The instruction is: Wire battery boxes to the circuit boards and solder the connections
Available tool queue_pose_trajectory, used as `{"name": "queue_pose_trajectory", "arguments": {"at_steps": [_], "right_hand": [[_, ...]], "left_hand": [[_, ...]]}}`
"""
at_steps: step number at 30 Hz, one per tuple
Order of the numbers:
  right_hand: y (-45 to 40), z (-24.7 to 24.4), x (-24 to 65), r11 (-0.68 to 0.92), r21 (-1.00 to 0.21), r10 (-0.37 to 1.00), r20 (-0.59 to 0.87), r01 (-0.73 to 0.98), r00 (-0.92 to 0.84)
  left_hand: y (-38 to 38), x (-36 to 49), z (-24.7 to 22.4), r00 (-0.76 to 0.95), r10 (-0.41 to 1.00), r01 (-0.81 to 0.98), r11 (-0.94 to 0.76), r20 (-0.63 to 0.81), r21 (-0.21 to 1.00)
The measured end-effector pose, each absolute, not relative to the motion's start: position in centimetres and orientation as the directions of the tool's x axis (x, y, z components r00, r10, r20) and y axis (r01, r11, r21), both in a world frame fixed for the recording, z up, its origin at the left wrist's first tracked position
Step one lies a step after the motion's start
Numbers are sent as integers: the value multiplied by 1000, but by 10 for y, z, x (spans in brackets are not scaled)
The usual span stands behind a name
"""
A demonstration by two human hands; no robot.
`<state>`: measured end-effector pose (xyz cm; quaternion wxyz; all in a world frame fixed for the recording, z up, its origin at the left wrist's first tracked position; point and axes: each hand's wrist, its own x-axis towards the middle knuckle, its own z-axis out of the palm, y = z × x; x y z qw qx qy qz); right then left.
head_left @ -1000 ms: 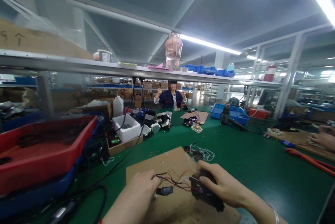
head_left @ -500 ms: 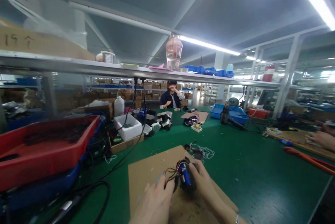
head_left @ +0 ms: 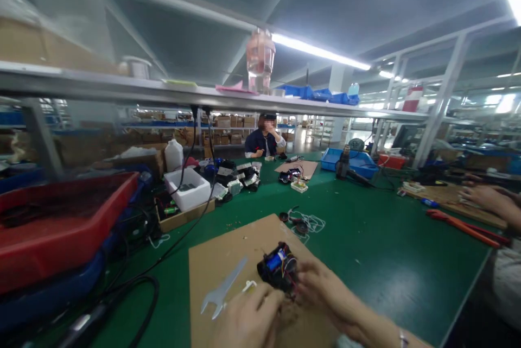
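Head view: black plastic housing (head_left: 268, 271) with blue cell (head_left: 275, 260) clamped in right hand (head_left: 325, 293), thin wires (head_left: 290, 267) left loose; left hand (head_left: 248, 322) just beside, finger contact unclear, over brown cardboard sheet (head_left: 215, 250)

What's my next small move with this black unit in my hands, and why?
Probably tuck the loose wires against the black-and-blue unit with your right hand, since they loop out from its side, right by your fingers.
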<state>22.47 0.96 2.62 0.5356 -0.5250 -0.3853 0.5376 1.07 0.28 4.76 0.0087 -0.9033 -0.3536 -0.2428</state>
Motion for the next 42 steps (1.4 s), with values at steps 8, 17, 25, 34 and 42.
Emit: {"name": "queue_pose_trajectory", "arguments": {"at_steps": [8,17,25,34,42], "right_hand": [[43,85,277,271,-821,963,232,503,-139],[109,60,229,515,-663,791,122,543,-600],[106,40,232,408,-552,900,378,727,-218],[104,36,229,277,-544,945,302,792,-123],[106,43,238,229,-675,971,209,702,-116]], "left_hand": [[39,-24,85,703,709,619,-648,55,442],[28,-31,61,668,732,695,-549,-134,465],[19,-17,39,522,853,768,-473,6,432],[13,-12,39,661,750,646,-555,-21,524],[10,-9,40,695,719,611,-584,-9,534]]}}
